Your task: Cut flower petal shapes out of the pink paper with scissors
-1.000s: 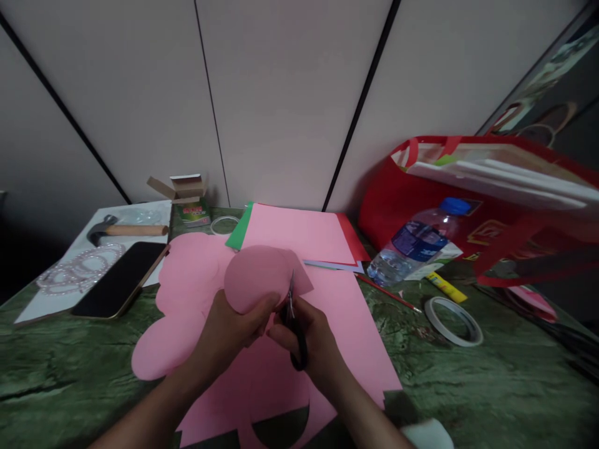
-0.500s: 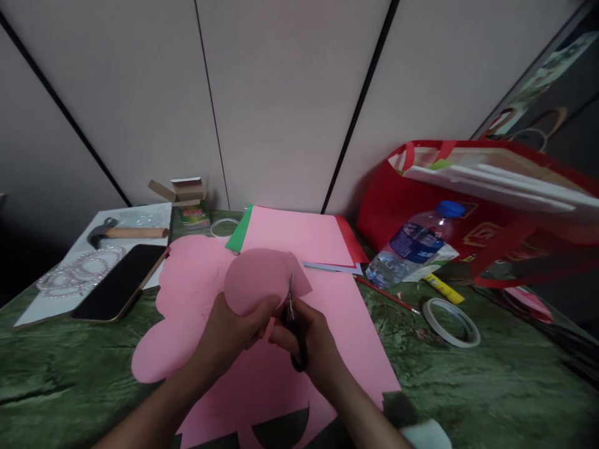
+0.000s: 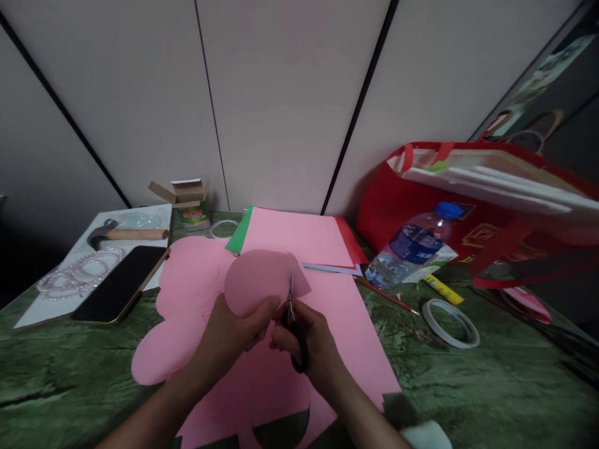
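Observation:
My left hand (image 3: 241, 327) pinches a rounded piece of pink paper (image 3: 257, 280) by its lower edge, thumb on top. Black-handled scissors (image 3: 299, 343) are in my right hand (image 3: 311, 337), their blades pointing up at the paper's right edge, where a pointed offcut (image 3: 300, 284) still joins or lies against it. Whether the blades are fully closed is hard to make out. Beneath both hands lies a large pink sheet (image 3: 360, 343) with curved cut-outs near its bottom. Several rounded pink pieces (image 3: 187, 268) overlap at its left.
A phone (image 3: 120, 284), hammer (image 3: 135, 234) and bead strings (image 3: 79, 274) lie left. Behind are a small open box (image 3: 193, 212) and stacked coloured paper (image 3: 299, 237). To the right are a water bottle (image 3: 407, 249), pencil (image 3: 388, 295), tape roll (image 3: 452, 323), glue stick (image 3: 444, 289) and red bag (image 3: 430, 181).
Almost nothing differs. Both hands, the scissors and the pink paper keep nearly the same place, and the whole view has shifted very slightly.

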